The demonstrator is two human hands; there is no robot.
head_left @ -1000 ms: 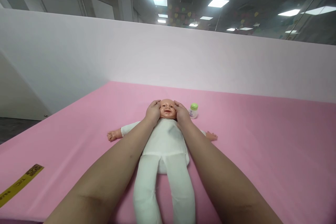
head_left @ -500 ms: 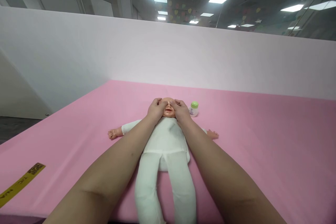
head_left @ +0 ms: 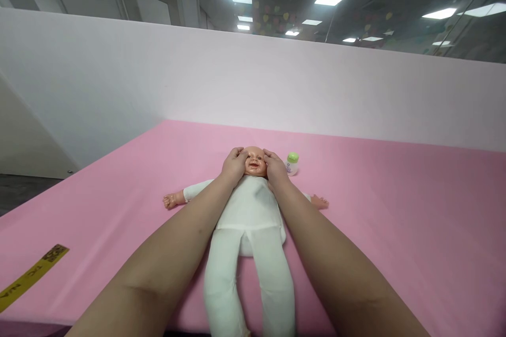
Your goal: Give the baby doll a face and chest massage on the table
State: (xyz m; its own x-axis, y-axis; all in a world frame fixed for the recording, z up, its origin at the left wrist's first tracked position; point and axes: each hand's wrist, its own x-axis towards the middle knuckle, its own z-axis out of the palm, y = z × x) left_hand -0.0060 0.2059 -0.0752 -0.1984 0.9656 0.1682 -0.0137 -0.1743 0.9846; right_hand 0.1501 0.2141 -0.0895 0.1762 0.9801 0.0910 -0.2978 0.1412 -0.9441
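Note:
A baby doll with a white cloth body lies on its back, head away from me and arms spread out. My left hand is curled against the left side of its head, with the thumb by the cheek. On the opposite side my right hand cups the head in the same way. Between my hands the doll's face shows, with eyes and mouth uncovered. My fingertips behind the head are partly hidden. Just right of my right hand stands a small clear jar with a green lid.
The doll rests on a pink-covered table. A low white partition runs along the back. At the front left, a yellow label strip with black print is stuck on the cover.
Both thumbs have moved outward from the middle of the doll's face to its sides, uncovering the eyes. The hands stay at the head; doll and jar keep their places.

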